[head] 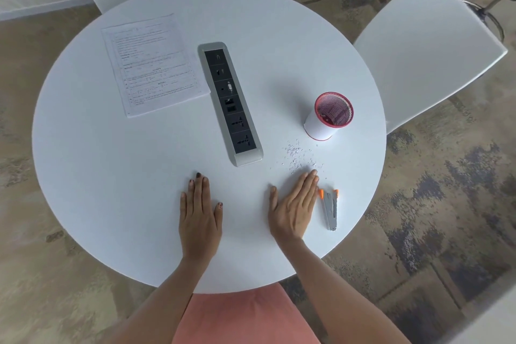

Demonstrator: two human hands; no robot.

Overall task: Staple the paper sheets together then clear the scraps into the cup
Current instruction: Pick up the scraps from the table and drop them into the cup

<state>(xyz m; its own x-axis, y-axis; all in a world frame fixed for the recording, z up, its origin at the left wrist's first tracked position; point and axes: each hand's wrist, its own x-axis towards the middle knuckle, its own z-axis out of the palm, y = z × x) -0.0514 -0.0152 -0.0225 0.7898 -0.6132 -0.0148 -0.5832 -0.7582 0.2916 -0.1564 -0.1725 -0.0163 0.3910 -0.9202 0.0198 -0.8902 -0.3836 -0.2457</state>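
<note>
The task looks unfinished. The paper sheets point(155, 64) lie in one squared pile towards the far left edge of the round table point(111, 176), well apart from both hands. Whether a staple already joins them cannot be told, as the corners are too small to read. The stapler point(331, 209), grey metal with orange tips, lies flat near the near right edge, and nobody holds it.

The clearing step is judged not yet done. The scraps point(298, 156) are a loose scatter of tiny pale flecks on the bare surface, between the cup point(326, 120) and the near edge. They are small, light and spread thin, so sweeping them together would likely suit better than picking them up singly. The cup stands upright towards the right edge, just beyond the scatter. It is white-sided with a red rim and red mesh inside, and what it holds, if anything, cannot be made out.

The right hand point(293, 209) rests palm down with its fingers pressed together and the thumb held apart. The fingertips reach the near fringe of the scraps, and the stapler sits just beside the little finger. The left hand point(199, 212) lies flat near the near edge, fingers straight and close together, holding nothing.

A socket strip point(230, 103) runs across the middle of the table, between the sheets and the cup.
</note>
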